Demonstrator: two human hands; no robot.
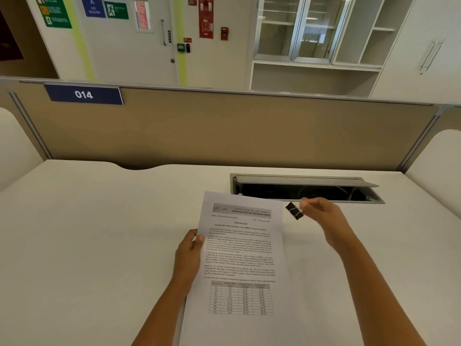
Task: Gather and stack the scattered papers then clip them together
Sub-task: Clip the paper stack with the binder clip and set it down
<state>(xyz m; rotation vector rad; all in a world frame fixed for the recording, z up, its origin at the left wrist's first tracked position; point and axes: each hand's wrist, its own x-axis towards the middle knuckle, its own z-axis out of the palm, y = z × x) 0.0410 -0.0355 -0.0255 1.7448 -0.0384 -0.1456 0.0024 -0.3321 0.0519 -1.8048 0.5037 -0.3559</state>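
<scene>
A stack of printed papers [239,258] with a letterhead, text and a table is held up over the white desk [87,233]. My left hand [190,248] grips its left edge, thumb on the top sheet. My right hand [321,216] pinches the wire handles of a black binder clip [294,211], which hangs just right of the stack's top right corner, apart from the paper. How many sheets are in the stack I cannot tell.
An open cable tray [306,188] with a raised grey lid is sunk into the desk behind the papers. A tan partition [224,131] with a "014" label closes off the far side. White curved side panels stand at left and right.
</scene>
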